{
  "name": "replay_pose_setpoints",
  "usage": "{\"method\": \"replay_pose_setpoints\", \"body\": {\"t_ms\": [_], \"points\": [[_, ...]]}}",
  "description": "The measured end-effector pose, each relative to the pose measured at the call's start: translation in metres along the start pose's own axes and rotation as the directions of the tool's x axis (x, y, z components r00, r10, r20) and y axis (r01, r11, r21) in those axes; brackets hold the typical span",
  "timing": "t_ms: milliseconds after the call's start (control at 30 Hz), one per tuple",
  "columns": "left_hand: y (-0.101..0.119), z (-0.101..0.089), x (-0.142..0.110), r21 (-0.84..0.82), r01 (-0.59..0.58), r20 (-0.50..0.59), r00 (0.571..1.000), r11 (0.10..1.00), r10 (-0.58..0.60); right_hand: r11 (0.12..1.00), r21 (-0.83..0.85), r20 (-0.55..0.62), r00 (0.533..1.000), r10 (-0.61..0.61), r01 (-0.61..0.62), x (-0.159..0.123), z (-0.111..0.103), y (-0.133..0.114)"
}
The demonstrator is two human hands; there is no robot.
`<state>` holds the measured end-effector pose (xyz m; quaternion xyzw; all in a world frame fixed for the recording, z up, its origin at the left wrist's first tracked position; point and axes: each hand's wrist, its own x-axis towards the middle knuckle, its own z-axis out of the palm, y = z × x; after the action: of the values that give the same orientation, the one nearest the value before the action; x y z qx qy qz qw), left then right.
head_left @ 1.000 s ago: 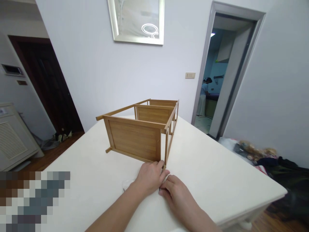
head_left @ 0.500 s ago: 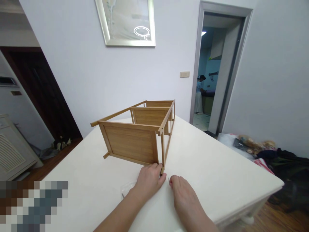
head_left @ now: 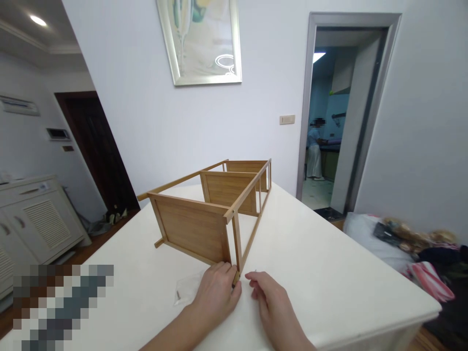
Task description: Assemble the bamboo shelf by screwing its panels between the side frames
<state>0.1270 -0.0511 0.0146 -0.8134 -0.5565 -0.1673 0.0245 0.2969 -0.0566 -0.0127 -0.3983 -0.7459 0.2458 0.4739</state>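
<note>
A wooden shelf rack (head_left: 188,226) with several tiers lies on its side on the white table (head_left: 321,263). My left hand (head_left: 215,290) is wrapped round its near lower corner, gripping the end of a leg. Just right of that corner, my right hand (head_left: 272,295) has its thumb and fingertips drawn together in a pinch, apart from the wood. A tiny sliver of something shows by its fingers, too small to name. Beside my left wrist lies a clear plastic bag (head_left: 185,288) with a small dark piece of hardware in it.
The table's right corner (head_left: 437,308) juts toward a heap of clothes and bags (head_left: 405,243). A framed picture (head_left: 206,80) hangs on the wall behind the rack. Through the doorway, a person (head_left: 315,151) stands at a counter. A white cabinet (head_left: 47,219) is at left.
The camera view has shifted, showing more of the left side. My right hand has turned slightly, its fingertips now nearer the rack's corner. My left hand keeps hold of the same corner.
</note>
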Motion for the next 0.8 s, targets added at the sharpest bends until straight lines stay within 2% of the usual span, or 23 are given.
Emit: {"method": "replay_pose_setpoints", "body": {"t_ms": [133,267,367,467,667,800], "points": [[0.005,-0.004,-0.006,-0.052,0.050,-0.004,0.999,0.997,-0.051,0.955,0.248,-0.023,0.984,0.174,-0.163,0.003,-0.005,-0.002],[0.004,-0.007,-0.014,-0.108,0.063,0.011,0.998,0.992,-0.062,0.938,0.293,-0.052,0.977,0.206,-0.182,0.002,-0.003,0.000],[0.002,-0.011,-0.023,-0.122,0.065,0.011,0.998,0.990,-0.064,0.956,0.240,-0.105,0.974,0.199,-0.169,0.001,-0.003,0.000],[0.004,-0.012,-0.035,-0.140,0.076,-0.009,0.997,0.987,-0.078,0.972,0.182,-0.109,0.979,0.171,-0.150,0.000,-0.004,-0.002],[0.021,0.003,-0.057,-0.133,0.129,-0.153,0.977,0.983,-0.149,0.995,0.097,0.023,1.000,0.000,-0.002,0.000,-0.001,-0.004],[0.028,0.011,-0.068,-0.068,0.166,-0.250,0.952,0.984,-0.178,0.998,0.057,0.074,0.997,-0.025,0.020,0.002,0.000,-0.005]]}}
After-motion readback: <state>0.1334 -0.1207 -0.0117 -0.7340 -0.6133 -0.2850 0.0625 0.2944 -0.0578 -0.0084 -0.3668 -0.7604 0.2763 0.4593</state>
